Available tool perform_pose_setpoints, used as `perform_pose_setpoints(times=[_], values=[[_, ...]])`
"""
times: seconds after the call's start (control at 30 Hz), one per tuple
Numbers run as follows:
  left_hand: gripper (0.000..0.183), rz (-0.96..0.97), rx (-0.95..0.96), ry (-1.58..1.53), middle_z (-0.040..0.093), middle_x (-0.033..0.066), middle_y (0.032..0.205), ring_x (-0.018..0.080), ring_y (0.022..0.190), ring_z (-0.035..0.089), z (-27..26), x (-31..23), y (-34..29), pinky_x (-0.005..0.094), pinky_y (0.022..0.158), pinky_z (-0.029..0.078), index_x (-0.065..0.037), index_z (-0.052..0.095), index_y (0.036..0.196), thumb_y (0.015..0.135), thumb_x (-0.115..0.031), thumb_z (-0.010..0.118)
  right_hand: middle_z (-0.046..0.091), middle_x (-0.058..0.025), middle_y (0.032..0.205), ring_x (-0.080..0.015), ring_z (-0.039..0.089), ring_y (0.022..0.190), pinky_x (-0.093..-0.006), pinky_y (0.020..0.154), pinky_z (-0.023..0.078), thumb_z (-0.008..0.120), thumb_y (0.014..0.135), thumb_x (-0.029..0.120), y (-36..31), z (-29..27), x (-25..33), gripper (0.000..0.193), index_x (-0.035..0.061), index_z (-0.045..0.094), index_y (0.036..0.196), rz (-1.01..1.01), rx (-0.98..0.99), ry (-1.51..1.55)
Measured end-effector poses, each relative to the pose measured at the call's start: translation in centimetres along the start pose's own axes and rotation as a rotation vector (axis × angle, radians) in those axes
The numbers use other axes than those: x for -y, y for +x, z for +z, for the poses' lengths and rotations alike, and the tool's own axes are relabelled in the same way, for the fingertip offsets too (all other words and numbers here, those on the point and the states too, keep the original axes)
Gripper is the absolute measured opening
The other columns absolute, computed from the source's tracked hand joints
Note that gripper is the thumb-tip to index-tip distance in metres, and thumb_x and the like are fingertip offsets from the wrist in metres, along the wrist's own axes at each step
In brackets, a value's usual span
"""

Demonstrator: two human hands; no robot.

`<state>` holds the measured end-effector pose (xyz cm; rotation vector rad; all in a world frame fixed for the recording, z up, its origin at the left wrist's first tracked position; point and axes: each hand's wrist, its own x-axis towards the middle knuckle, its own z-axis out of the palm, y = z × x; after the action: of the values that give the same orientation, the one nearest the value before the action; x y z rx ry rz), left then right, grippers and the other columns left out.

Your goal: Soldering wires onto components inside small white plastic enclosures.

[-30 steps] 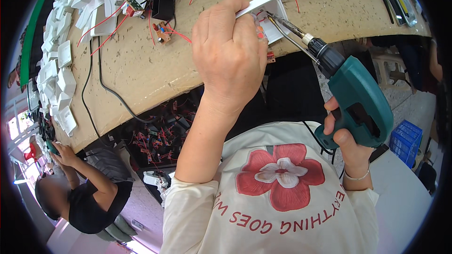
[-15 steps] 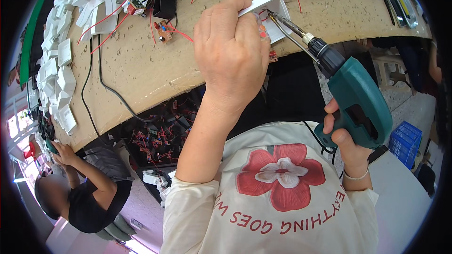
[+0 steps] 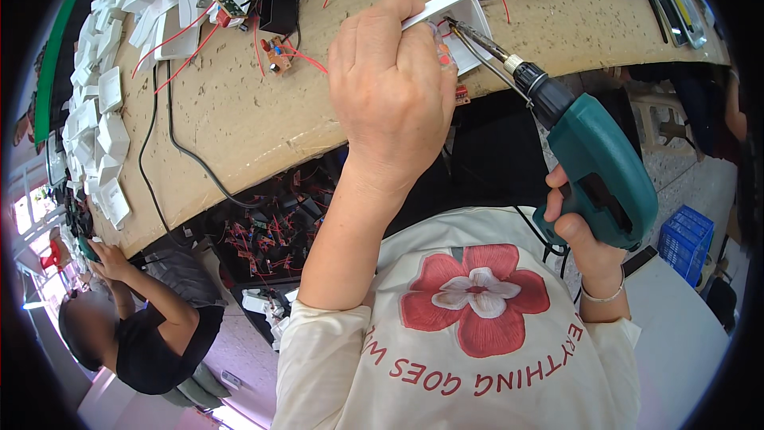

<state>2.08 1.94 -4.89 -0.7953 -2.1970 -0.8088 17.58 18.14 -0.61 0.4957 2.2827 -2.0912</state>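
My left hand [image 3: 391, 84] is closed on the edge of a white plastic housing [image 3: 477, 20] at the table's near edge. Some small parts and thin wires show inside the housing, partly hidden by my fingers. My right hand [image 3: 587, 243] grips the handle of a green soldering gun [image 3: 609, 159], which has a black collar and a thin metal tube beside its iron. The gun's tip reaches into the housing among the wires; whether it touches a joint is too small to tell. Just below the housing is a small red part [image 3: 462, 94].
White plastic housings [image 3: 103, 127] are heaped at the table's left. Small circuit boards [image 3: 277, 56] with red wires and black boxes [image 3: 280, 6] lie along the far side. A dark bin [image 3: 270, 231] holds wired parts. A co-worker [image 3: 151, 326] sits at left; a blue crate [image 3: 684, 243] stands right.
My right hand has shifted the soldering gun slightly left, with its body tilting a little. My left hand and the housing have stayed in place.
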Motion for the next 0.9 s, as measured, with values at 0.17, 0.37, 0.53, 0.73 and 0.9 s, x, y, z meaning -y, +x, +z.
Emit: perform_pose_setpoints(times=[0.17, 0.37, 0.53, 0.73, 0.9], values=[[0.022, 0.003, -0.005, -0.008, 0.052, 0.0113, 0.092, 0.0273, 0.081, 0.05, 0.3, 0.2, -0.1, 0.0365, 0.072, 0.038, 0.001, 0.053, 0.072, 0.052, -0.004, 0.063, 0.056, -0.0095, 0.088, -0.0101, 0.053, 0.061, -0.0202, 0.052, 0.042, 0.074, 0.067, 0.037, 0.1, 0.0, 0.0, 0.062, -0.0032, 0.049, 0.107, -0.025, 0.006, -0.006], [0.023, 0.002, -0.01, -0.01, 0.052, 0.0115, 0.092, 0.0273, 0.081, 0.05, 0.3, 0.3, 0.0, 0.0364, 0.072, 0.038, 0.001, 0.053, 0.072, 0.052, -0.004, 0.063, 0.057, -0.0016, 0.08, -0.0064, 0.05, 0.062, -0.0187, 0.056, 0.04, 0.071, 0.072, 0.01, 0.1, -0.1, 0.3, 0.036, -0.0001, 0.055, 0.103, -0.086, 0.08, 0.083], [0.022, -0.002, -0.023, 0.011, 0.057, 0.0119, 0.09, 0.0263, 0.078, 0.054, 0.2, 0.2, 0.3, 0.0331, 0.065, 0.044, 0.003, 0.056, 0.075, 0.054, 0.004, 0.062, 0.058, -0.0063, 0.095, -0.0074, 0.052, 0.066, -0.0185, 0.057, 0.042, 0.072, 0.071, 0.015, -0.4, -0.4, 0.1, 0.042, 0.0001, 0.054, 0.106, -0.09, 0.053, 0.121], [0.022, -0.016, -0.017, -0.024, 0.053, 0.012, 0.093, 0.0276, 0.081, 0.051, 0.2, 0.6, -0.1, 0.0363, 0.069, 0.04, 0.001, 0.054, 0.072, 0.053, -0.003, 0.063, 0.057, -0.0128, 0.095, -0.0108, 0.055, 0.061, -0.0202, 0.052, 0.045, 0.073, 0.062, 0.046, -0.9, 0.2, -0.1, 0.073, -0.005, 0.047, 0.108, -0.103, -0.098, 0.095], [0.022, -0.032, -0.016, -0.025, 0.053, 0.0113, 0.093, 0.0272, 0.081, 0.05, 0.1, 0.5, -0.3, 0.036, 0.068, 0.04, 0.001, 0.054, 0.072, 0.053, -0.003, 0.064, 0.056, -0.0143, 0.099, -0.0111, 0.056, 0.059, -0.0205, 0.051, 0.046, 0.07, 0.064, 0.049, -0.8, 0.1, -0.6, 0.076, -0.0064, 0.045, 0.11, -0.176, -0.132, 0.18]])
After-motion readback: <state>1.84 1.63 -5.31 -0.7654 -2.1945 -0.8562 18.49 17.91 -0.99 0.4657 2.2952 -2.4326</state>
